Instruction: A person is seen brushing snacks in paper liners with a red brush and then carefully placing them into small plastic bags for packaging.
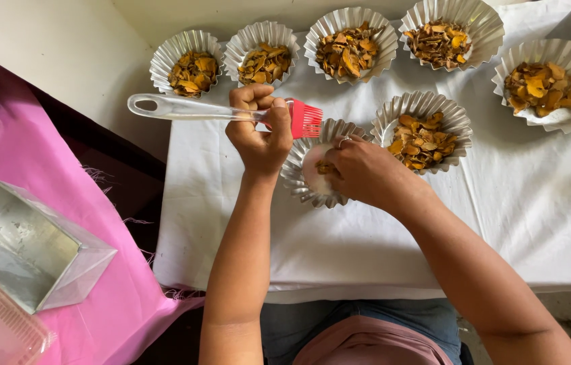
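Left hand [259,134] fisted round brush [231,111], bristles level, pointing right | right hand [360,169] palm down in tin [299,177], fingers curled onto yellow flakes [327,167] | tin on white cloth [502,223], six filled tins [423,130] around

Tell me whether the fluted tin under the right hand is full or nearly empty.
Nearly empty. The fluted tin shows mostly pale bare bottom with only a few orange chips by the right hand; the hand hides the rest.
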